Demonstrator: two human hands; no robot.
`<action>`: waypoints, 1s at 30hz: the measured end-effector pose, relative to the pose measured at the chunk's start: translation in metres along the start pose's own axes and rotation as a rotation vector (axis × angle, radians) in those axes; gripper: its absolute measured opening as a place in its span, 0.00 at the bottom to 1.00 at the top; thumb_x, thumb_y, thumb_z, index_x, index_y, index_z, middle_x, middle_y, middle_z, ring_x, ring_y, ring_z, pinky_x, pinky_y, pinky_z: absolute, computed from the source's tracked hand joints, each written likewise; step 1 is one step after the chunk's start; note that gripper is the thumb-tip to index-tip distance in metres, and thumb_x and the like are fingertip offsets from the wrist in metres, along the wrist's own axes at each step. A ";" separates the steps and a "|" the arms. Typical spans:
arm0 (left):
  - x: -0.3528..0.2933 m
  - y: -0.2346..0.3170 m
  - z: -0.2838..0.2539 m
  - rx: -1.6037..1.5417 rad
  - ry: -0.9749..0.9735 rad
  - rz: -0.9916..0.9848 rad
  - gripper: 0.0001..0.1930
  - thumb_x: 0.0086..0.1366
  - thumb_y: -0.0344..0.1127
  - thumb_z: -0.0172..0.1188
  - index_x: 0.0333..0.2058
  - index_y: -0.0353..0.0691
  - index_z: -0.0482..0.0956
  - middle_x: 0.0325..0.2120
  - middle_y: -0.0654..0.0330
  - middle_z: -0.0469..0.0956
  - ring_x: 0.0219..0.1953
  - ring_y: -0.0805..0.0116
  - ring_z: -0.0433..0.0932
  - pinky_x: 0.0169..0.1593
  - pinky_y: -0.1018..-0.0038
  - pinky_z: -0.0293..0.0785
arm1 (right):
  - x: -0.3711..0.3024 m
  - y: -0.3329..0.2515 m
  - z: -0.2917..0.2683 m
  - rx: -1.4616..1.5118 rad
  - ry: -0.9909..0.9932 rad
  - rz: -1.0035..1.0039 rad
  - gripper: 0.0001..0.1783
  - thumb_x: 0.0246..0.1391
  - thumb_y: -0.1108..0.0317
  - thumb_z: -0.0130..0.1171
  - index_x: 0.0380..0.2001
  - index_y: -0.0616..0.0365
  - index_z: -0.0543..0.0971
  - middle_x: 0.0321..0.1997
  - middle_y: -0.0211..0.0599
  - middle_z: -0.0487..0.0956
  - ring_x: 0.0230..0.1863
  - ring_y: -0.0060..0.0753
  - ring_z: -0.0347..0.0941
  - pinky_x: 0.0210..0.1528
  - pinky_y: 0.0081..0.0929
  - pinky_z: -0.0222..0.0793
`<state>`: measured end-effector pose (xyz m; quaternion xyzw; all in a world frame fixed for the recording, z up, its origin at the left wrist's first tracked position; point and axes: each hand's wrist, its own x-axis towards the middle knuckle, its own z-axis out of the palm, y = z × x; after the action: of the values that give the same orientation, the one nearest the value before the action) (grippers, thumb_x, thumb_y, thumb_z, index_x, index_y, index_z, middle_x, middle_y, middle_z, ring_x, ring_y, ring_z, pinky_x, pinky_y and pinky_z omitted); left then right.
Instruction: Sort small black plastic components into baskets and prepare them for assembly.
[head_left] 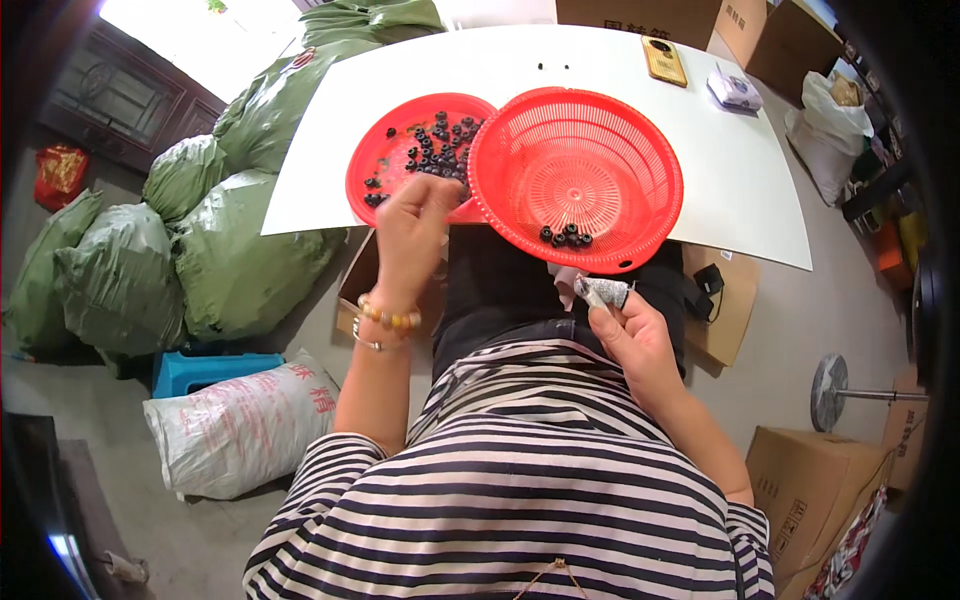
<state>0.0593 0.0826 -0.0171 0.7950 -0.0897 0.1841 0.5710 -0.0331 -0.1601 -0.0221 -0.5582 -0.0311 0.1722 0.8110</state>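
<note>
My left hand (pixel 411 236), slightly blurred, is over the near right part of a round red tray (pixel 362 165). Its fingers are curled together, and what they hold, if anything, is hidden. Many small black ring-like pieces (pixel 437 150) lie in that tray, some just beyond my fingers. A red slotted basket (pixel 625 180) overlaps the tray's right side and reaches over the table's near edge. Several black pieces (pixel 567 237) sit together at its near side. Below the basket's rim, my right hand (pixel 636 335) grips a small pale tool with a grey patterned wrap (pixel 606 292).
Both containers stand on a white table (pixel 740 180). Two tiny dark pieces (pixel 541 67), a yellow phone-shaped item (pixel 664 61) and a white packet (pixel 735 90) lie farther back. Green sacks (pixel 240 240) crowd the left; cardboard boxes (pixel 815 490) and a metal stand (pixel 830 392) are at right.
</note>
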 end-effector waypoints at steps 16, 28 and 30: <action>0.049 -0.056 -0.042 0.690 0.279 0.111 0.09 0.51 0.40 0.59 0.25 0.41 0.80 0.26 0.57 0.77 0.34 0.58 0.73 0.44 0.68 0.64 | 0.001 0.002 0.003 -0.047 -0.056 0.042 0.18 0.53 0.66 0.53 0.46 0.63 0.68 0.40 0.27 0.72 0.40 0.13 0.64 0.43 0.14 0.60; 0.047 0.011 0.080 0.499 -0.916 0.305 0.09 0.49 0.31 0.55 0.29 0.36 0.77 0.28 0.48 0.75 0.33 0.52 0.74 0.38 0.65 0.69 | -0.003 -0.002 -0.002 -0.057 -0.067 0.034 0.19 0.53 0.67 0.53 0.47 0.63 0.68 0.44 0.28 0.72 0.42 0.15 0.64 0.46 0.16 0.60; 0.045 0.001 0.092 0.577 -0.937 0.279 0.08 0.49 0.31 0.55 0.29 0.36 0.77 0.25 0.49 0.75 0.31 0.52 0.74 0.37 0.65 0.69 | -0.003 -0.003 -0.002 -0.032 -0.067 0.043 0.19 0.53 0.68 0.53 0.47 0.63 0.68 0.44 0.28 0.72 0.43 0.15 0.64 0.47 0.16 0.60</action>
<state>0.1179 -0.0015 -0.0243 0.8962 -0.3839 -0.0976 0.2000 -0.0349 -0.1640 -0.0196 -0.5655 -0.0487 0.2078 0.7967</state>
